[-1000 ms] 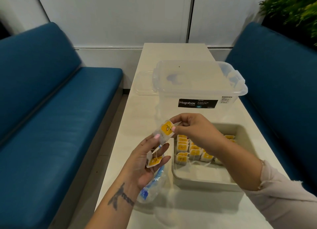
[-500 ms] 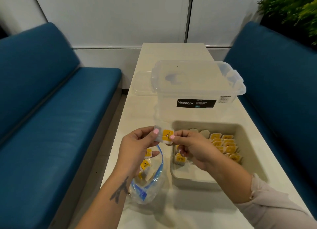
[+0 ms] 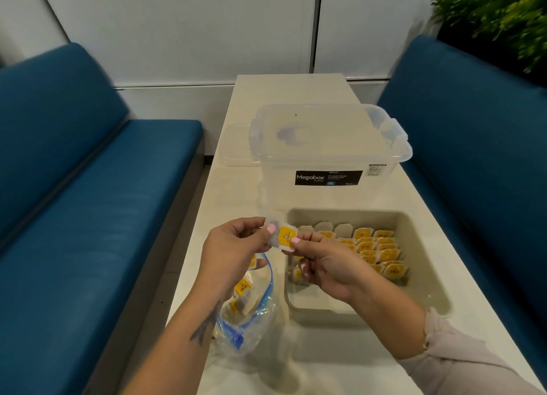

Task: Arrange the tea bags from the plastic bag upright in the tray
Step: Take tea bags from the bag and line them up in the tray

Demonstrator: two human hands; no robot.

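the clear storage box at 12 o'clock is showing a "megabox" label. both the left hand and right hand are pinching one yellow-tagged tea bag above the tray's 9 o'clock rim; the plastic bag is lying at 7 o'clock.

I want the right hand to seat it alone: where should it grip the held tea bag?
Judging by its flat, limp shape, pinch the tea bag at its top edge from above, thumb and forefinger on opposite faces, so it hangs upright. Both the left hand and right hand now pinch its sides.
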